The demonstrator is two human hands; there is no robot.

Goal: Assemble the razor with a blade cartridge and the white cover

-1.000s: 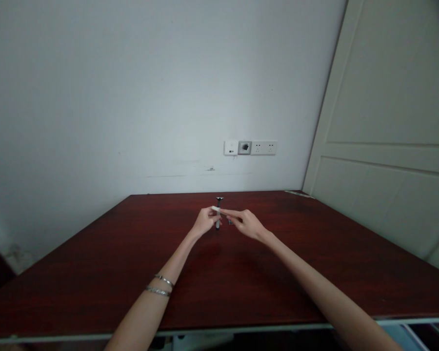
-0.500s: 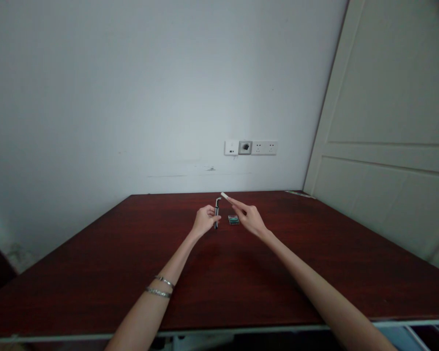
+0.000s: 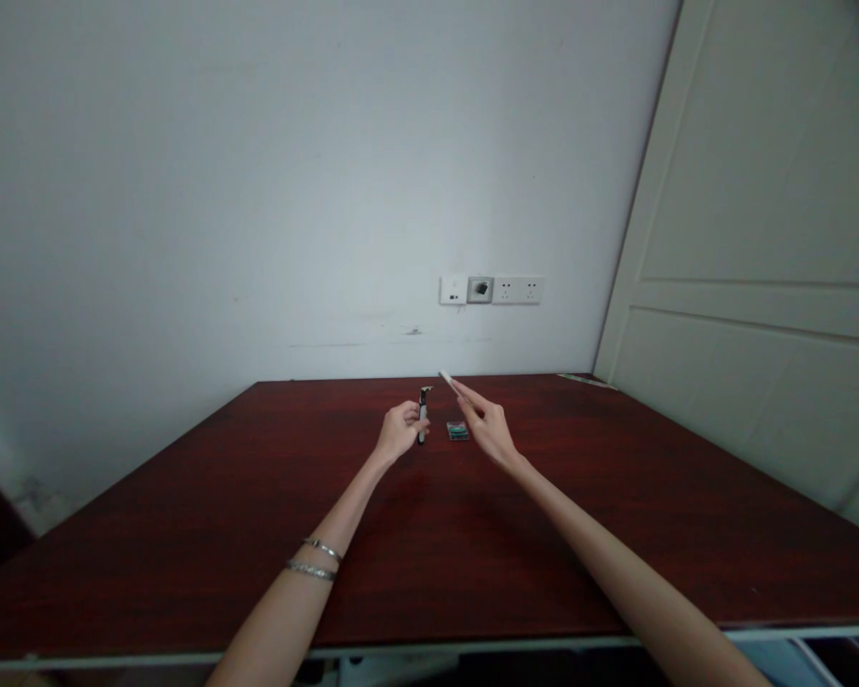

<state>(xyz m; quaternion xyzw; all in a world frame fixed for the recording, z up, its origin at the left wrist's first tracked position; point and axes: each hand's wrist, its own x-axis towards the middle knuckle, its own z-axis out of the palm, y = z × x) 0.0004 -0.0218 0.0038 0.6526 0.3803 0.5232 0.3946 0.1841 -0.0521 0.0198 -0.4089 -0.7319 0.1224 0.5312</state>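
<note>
At the centre of the frame, the left hand pinches a nearly upright razor-like tool. Right of it, the right hand holds a slim white piece tilted to the upper left. Between them, a small green-and-clear case lies on the table; any lettering is too small to read.
</note>
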